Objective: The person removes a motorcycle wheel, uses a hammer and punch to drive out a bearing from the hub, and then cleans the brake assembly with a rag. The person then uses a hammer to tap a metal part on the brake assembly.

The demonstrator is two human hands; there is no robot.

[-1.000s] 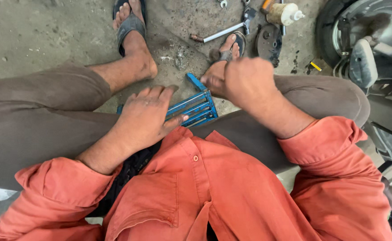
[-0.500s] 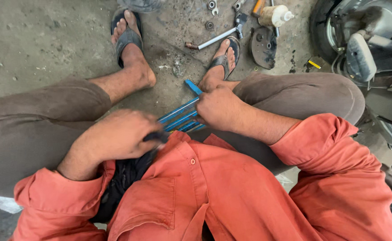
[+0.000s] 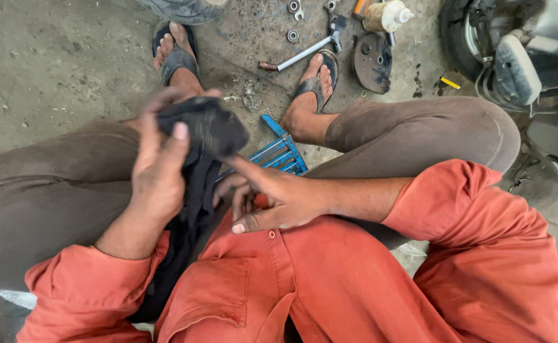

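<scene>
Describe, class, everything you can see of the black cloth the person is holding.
The black cloth looks like soft, dark, worn fabric. Its upper end is bunched into a rounded wad gripped by the left hand, thumb pressed on its near side. The right hand touches the wad from below with its forefinger. The rest hangs in folds down between the knees and over the orange shirt. It is raised above the blue metal rack on the floor.

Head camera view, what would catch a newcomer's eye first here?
The left hand at centre left grips a bunched black cloth, and the right hand points a finger into it. Between the legs a blue metal rack lies on the concrete floor, and a long socket wrench lies by the sandalled feet.
</scene>
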